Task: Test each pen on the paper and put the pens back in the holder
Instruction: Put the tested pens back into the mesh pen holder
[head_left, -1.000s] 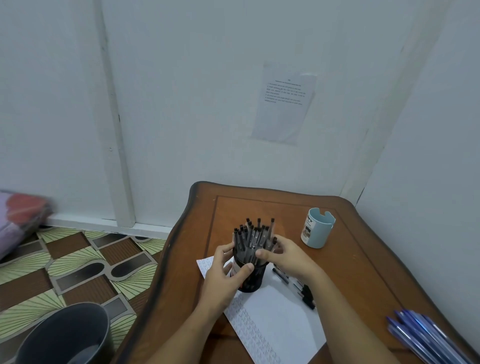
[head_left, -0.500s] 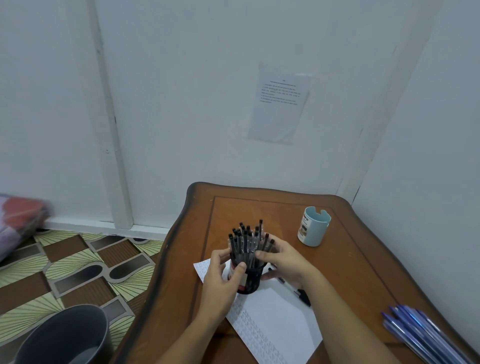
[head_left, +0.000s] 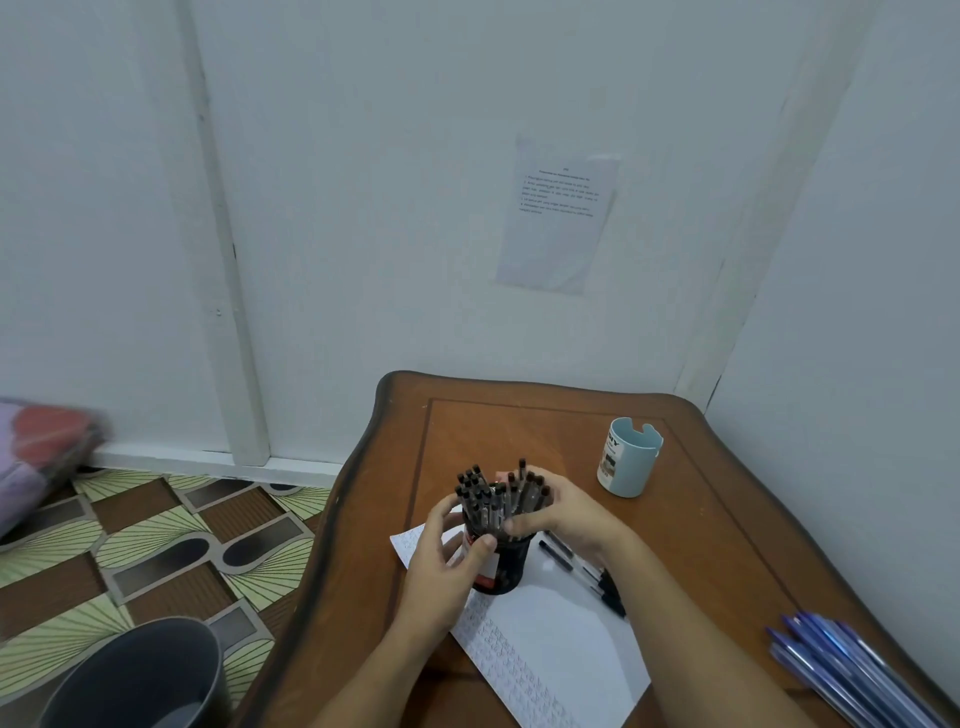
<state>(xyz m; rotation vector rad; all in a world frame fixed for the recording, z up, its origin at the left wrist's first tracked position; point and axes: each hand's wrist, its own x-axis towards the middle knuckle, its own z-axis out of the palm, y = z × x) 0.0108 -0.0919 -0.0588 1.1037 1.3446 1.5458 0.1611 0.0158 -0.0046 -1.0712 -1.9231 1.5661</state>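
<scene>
A black pen holder (head_left: 501, 569) full of several black-capped pens (head_left: 485, 499) stands on the white paper (head_left: 545, 644) on the wooden table (head_left: 701, 545). My left hand (head_left: 444, 566) grips the holder's left side, thumb across its front. My right hand (head_left: 563, 512) curls round the right part of the pen bunch above the holder's rim. A few loose black pens (head_left: 584, 569) lie on the paper just right of the holder, partly hidden by my right wrist.
A light blue cup (head_left: 626, 457) stands at the back right of the table. Several blue pens (head_left: 852, 670) lie at the table's near right edge. A dark grey bin (head_left: 135, 675) sits on the patterned floor at lower left. White walls close in behind and to the right.
The pen bunch has been gathered tighter and more upright in the holder. My right hand has closed further round the pens; my left hand stays on the holder.
</scene>
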